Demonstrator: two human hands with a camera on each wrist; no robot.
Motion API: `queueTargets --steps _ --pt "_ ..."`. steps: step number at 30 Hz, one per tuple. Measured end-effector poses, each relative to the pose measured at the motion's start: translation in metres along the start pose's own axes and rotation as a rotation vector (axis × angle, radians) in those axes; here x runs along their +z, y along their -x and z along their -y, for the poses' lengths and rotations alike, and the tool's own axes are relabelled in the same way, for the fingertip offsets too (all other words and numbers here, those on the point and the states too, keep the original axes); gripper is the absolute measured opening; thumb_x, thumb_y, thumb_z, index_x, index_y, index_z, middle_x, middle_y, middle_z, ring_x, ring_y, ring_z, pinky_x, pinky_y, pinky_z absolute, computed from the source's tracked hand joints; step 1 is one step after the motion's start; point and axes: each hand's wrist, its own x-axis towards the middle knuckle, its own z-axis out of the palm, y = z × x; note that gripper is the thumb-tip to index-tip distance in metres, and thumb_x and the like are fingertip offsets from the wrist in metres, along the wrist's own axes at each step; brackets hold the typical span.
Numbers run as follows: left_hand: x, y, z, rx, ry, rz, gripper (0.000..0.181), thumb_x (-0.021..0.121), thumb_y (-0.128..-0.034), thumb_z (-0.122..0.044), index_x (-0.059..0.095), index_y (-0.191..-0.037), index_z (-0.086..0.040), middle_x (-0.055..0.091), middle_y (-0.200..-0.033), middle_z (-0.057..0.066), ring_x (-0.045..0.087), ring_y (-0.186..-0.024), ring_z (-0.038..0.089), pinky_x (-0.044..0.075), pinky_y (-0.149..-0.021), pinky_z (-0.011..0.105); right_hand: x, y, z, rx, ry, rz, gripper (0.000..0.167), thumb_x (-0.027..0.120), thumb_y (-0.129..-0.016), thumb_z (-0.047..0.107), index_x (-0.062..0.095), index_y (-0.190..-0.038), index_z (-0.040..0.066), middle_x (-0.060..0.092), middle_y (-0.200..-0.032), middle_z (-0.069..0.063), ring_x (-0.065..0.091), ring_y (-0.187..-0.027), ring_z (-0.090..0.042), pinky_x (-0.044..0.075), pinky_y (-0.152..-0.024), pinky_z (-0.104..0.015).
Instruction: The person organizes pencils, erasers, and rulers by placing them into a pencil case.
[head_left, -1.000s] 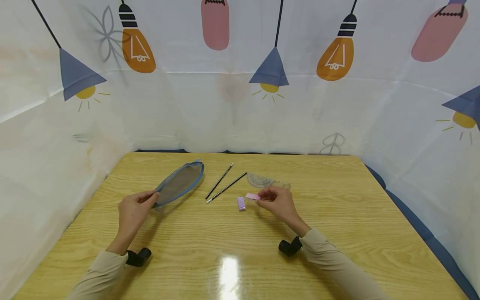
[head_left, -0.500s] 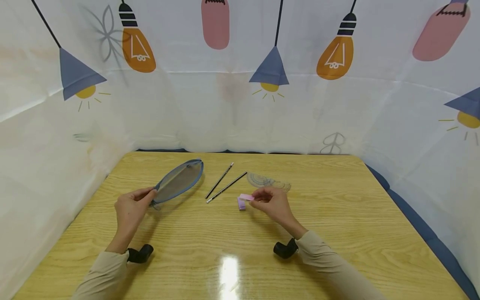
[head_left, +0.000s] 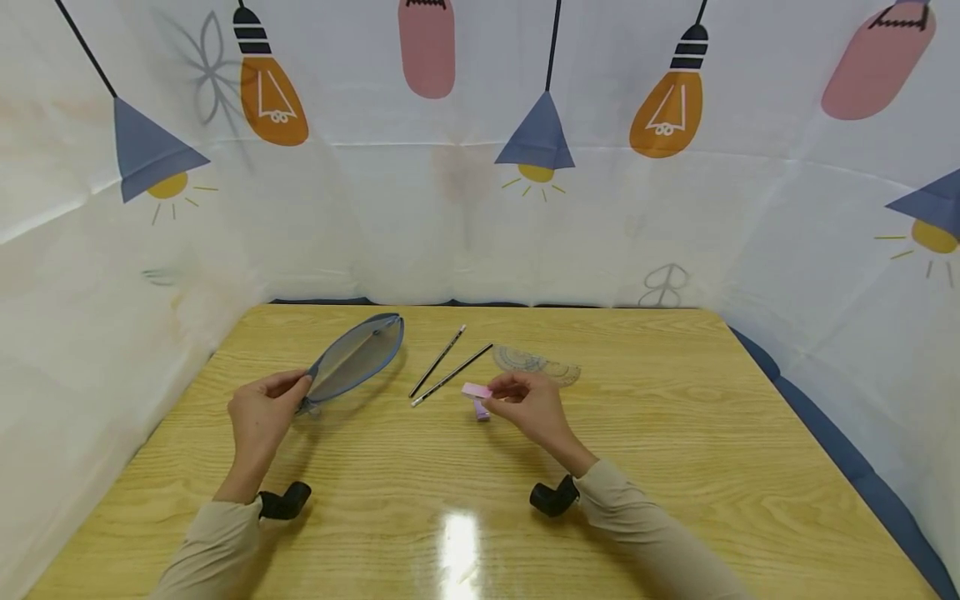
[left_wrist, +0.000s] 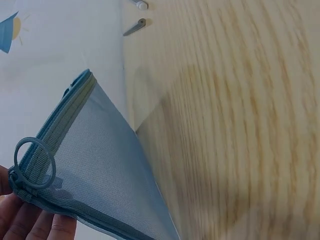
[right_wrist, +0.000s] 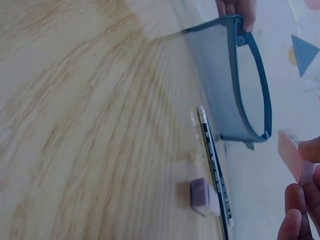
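Two things held over one wood-grain table (head_left: 375,475)

The left hand (head_left: 262,412) pinches one corner of a blue, zippered mesh pouch (head_left: 358,362), its mouth gaping. Outside it, to the right, the right hand (head_left: 528,404) pinches a pink rectangular block (head_left: 474,390) by one end.

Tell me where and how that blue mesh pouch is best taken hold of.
I'd pinch the blue mesh pouch by the near end of its zip-edged rim, coming from the left. The rim looks firmer than the sheer mesh, and the pouch gapes lengthwise, so an end grip should leave that gap free. The left hand pinches it there now.
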Motion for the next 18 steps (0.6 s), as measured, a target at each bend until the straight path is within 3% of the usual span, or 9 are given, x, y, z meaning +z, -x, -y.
queueTargets --steps 3,9,18 --pt "0.002 -0.001 -0.001 0.012 -0.002 -0.006 0.026 0.072 -0.0892 -0.023 0.075 -0.103 -0.001 0.071 -0.097 0.015 0.059 -0.067 -0.008 0.049 -0.057 0.014 0.004 -0.003 0.001 -0.003 -0.018 0.015 0.016 0.079 -0.078 -0.003 0.071 -0.092 -0.001 0.071 -0.088 -0.011 0.068 -0.08 -0.022 0.055 -0.069 -0.027" --pt "0.006 -0.003 -0.004 0.028 0.014 0.005 0.024 0.073 -0.0891 -0.021 0.075 -0.103 -0.002 0.071 -0.095 0.015 0.06 -0.068 -0.006 0.049 -0.058 0.014 0.006 -0.003 0.029 -0.021 -0.062 0.066 0.016 0.075 -0.08 -0.005 0.068 -0.094 -0.009 0.069 -0.09 -0.022 0.067 -0.083 -0.034 0.055 -0.07 -0.028" --pt "0.008 -0.005 -0.007 -0.01 0.033 0.019 0.024 0.072 -0.0896 -0.021 0.075 -0.104 -0.002 0.071 -0.098 0.013 0.06 -0.071 -0.006 0.049 -0.06 0.014 0.019 -0.017 0.002 -0.023 -0.049 0.052 0.014 0.079 -0.081 0.006 0.072 -0.093 0.005 0.071 -0.089 -0.005 0.068 -0.081 -0.017 0.055 -0.071 -0.028"
